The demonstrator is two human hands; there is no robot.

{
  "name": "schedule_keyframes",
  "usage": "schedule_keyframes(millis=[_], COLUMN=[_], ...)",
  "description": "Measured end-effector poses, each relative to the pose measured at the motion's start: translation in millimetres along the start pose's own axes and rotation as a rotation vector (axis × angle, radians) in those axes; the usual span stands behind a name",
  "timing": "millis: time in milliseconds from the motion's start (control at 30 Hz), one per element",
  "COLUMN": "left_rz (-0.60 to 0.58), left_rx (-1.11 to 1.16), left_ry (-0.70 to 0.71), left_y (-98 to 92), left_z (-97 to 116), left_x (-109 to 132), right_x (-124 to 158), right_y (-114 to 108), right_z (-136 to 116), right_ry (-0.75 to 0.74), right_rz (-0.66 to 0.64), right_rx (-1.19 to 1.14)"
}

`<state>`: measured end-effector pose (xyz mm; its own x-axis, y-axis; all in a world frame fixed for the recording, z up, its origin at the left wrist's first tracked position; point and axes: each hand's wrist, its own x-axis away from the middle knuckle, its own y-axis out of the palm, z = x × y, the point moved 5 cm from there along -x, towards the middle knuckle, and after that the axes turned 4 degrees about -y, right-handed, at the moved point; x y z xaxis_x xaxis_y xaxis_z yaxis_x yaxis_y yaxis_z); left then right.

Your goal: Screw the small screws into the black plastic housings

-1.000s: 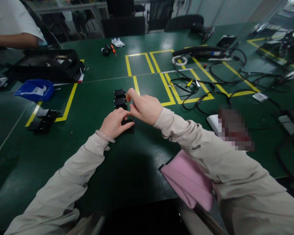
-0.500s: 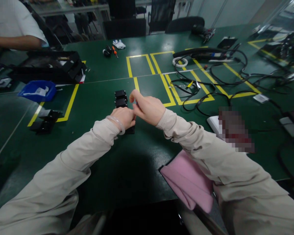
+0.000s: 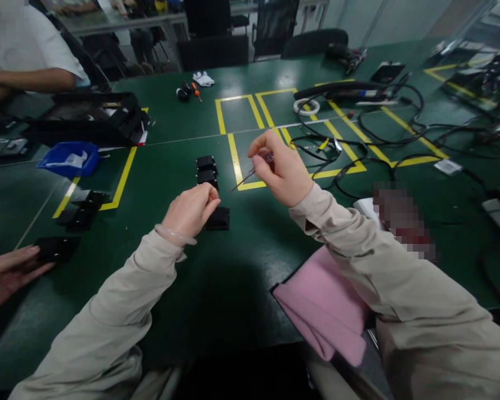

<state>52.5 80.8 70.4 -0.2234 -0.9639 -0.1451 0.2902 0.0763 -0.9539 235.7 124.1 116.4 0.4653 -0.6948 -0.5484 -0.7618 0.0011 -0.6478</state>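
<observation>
My right hand [image 3: 281,169] is closed on a small screwdriver [image 3: 250,175], its thin shaft pointing down to the left above the table. Left of it, my left hand [image 3: 191,212] is closed, thumb and fingertips pressed together; whatever they may pinch is too small to make out. Several black blocks stand in a row on the green table: one [image 3: 206,163] at the far end, another [image 3: 207,178] just beyond my left hand, and a near one [image 3: 219,218] beside its fingers. Part of the row is hidden behind that hand.
Another person's hand [image 3: 8,272] touches a black block [image 3: 56,249] at the left. Beyond are more black blocks [image 3: 81,208], a blue tray [image 3: 69,158] and a black box [image 3: 95,116]. Cables [image 3: 337,147] lie right, a pink cloth [image 3: 323,305] near the front edge.
My hands have moved apart, the right one up and rightward, the left one slightly left and nearer. The screwdriver now shows. Another person's hand has come in at the left with a black block.
</observation>
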Motion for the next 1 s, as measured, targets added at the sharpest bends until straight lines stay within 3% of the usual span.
schedule_keyframes(millis=[133, 267, 400, 500, 633, 800, 900, 1000], left_rz=[-0.018, -0.070, -0.138, -0.074, -0.074, -0.029, 0.060, -0.022], left_rx=[0.068, -0.034, -0.067, -0.118, -0.120, -0.154, -0.143, -0.059], left_ry=[-0.167, -0.382, -0.550, -0.555, -0.639, -0.709, -0.540, -0.327], left_y=[-18.3, -33.6, -31.8, -28.2, -23.3, -34.9, -41.7, -30.2], left_z=[-42.7, -119.6, -192.9, -214.9, -208.5, -174.2, -140.4, -103.9], left_x=[28.1, 65.4, 106.3, 124.1, 131.2, 123.0, 103.5, 75.7], right_x=[12.0, 22.7, 26.8, 27.0, 27.1, 27.6, 26.6, 24.5], right_y=[-6.0, -0.7, 5.4, 7.8, 8.1, 6.9, 8.5, 9.7], right_z=[7.3, 14.3, 23.8, 28.1, 29.0, 27.7, 26.0, 23.7], right_ry=[0.027, 0.043, 0.071, 0.080, 0.075, 0.064, 0.079, 0.085], right_rz=[0.039, 0.033, 0.065, 0.084, 0.084, 0.101, 0.080, 0.070], right_rx=[-0.092, -0.176, -0.254, -0.289, -0.317, -0.355, -0.424, -0.483])
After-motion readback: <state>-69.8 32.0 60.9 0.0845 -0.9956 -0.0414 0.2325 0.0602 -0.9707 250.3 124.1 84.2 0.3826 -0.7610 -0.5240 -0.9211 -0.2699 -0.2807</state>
